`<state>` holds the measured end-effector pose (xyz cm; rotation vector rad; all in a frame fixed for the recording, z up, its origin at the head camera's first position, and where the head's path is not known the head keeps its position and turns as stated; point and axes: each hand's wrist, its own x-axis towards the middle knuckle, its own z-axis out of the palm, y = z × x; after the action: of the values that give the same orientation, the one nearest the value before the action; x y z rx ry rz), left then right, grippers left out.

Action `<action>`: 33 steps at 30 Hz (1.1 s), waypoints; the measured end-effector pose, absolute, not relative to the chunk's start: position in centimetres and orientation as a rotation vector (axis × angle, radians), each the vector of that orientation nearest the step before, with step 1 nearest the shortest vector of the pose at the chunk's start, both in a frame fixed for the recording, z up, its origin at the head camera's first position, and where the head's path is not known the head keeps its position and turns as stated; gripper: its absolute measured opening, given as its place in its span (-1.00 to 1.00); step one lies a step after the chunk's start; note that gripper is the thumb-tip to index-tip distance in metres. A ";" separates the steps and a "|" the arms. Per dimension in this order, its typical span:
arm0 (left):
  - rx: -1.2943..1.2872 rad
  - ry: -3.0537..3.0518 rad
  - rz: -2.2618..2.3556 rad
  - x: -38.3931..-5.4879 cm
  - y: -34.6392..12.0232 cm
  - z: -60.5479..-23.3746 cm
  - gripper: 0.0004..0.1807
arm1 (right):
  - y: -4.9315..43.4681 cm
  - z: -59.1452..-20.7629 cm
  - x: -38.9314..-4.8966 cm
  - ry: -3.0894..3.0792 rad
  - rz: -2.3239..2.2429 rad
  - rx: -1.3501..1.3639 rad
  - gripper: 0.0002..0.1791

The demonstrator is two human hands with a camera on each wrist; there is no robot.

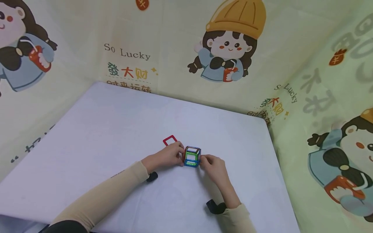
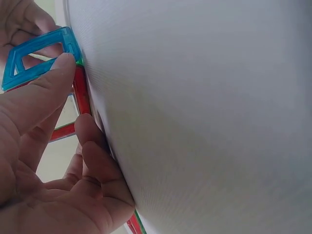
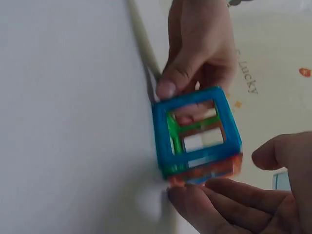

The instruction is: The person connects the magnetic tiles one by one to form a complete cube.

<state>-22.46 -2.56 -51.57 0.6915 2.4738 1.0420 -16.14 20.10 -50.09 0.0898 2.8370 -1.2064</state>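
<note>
A small cube of magnetic tiles point(image 1: 191, 161) stands on the white table, with blue, green and red frames. My left hand point(image 1: 172, 155) grips its left side; in the left wrist view the thumb lies on the edge of a blue square tile point(image 2: 70, 44), with other fingers curled by a red tile point(image 2: 82, 92). On the cube's right is my right hand point(image 1: 215, 166). In the right wrist view its fingertips point(image 3: 183, 195) touch an orange-red side point(image 3: 207, 171), while its thumb point(image 3: 267, 153) is held away from the cube. A separate red square tile point(image 1: 164, 141) lies just beyond the left hand.
The white table point(image 1: 116, 113) runs back to a cream printed curtain point(image 1: 175, 64) with cartoon figures, which also hangs along both sides. Black wrist-camera pieces show beneath the left wrist point(image 1: 152, 176) and beside the right wrist point(image 1: 215, 207).
</note>
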 end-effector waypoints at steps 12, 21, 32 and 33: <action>0.695 2.451 0.955 -22.6 -2.9 -50.3 -0.75 | 22.3 -51.2 -17.6 2.738 -1.127 -0.243 -0.02; 0.652 2.737 0.819 -24.0 -3.7 -48.6 -0.83 | 22.3 -51.5 -18.2 2.762 -1.073 -0.200 -0.26; 0.318 2.830 0.411 -25.4 -3.9 -49.5 -0.19 | 22.6 -51.6 -18.3 2.759 -1.114 -0.217 -0.29; 0.322 2.832 0.407 -25.4 -3.9 -49.6 -0.22 | 22.6 -51.6 -18.3 2.759 -1.114 -0.213 -0.29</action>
<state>-25.44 -3.86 -49.59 0.3222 2.8318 0.4065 -18.26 22.62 -51.61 -0.2126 2.7587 -1.1136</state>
